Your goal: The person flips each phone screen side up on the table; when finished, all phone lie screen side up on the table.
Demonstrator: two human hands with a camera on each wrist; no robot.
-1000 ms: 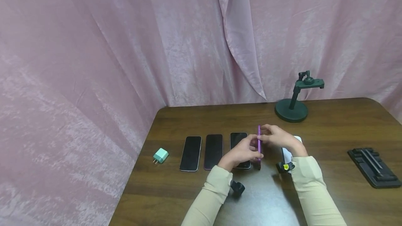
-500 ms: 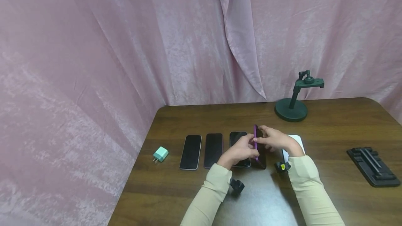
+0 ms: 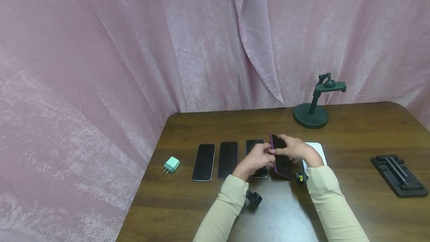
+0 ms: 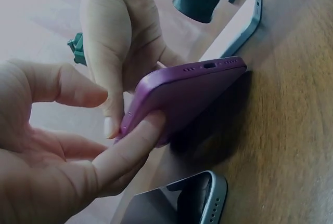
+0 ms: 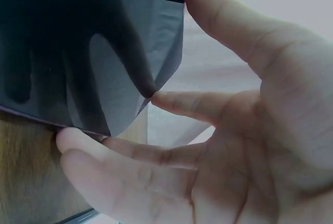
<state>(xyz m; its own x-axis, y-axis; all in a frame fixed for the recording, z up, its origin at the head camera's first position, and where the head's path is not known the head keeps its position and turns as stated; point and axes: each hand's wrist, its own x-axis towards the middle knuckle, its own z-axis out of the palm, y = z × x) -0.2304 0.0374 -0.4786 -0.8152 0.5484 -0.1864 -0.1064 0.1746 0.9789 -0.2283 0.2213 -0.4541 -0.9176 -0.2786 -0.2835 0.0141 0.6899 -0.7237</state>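
Observation:
A purple phone is tilted above the table, its dark screen facing up and to the right. My right hand grips its far end, thumb on the left edge and fingers along the other edges, seen close in the right wrist view. My left hand is at the phone's left side. In the left wrist view its fingers touch the phone's back, while the thumb stands apart from it. Beneath my left hand lies a silver-edged phone, partly hidden.
Two more dark-screened phones lie to the left, beyond them a mint-green charger plug. A white phone-like slab sits partly under my right wrist. A green stand is at the back; a folded black stand lies right.
The purple phone has tipped from standing on edge towards lying flat, its screen turning up and its lower side swinging right. Both hands stay near it; my right hand has shifted slightly left.

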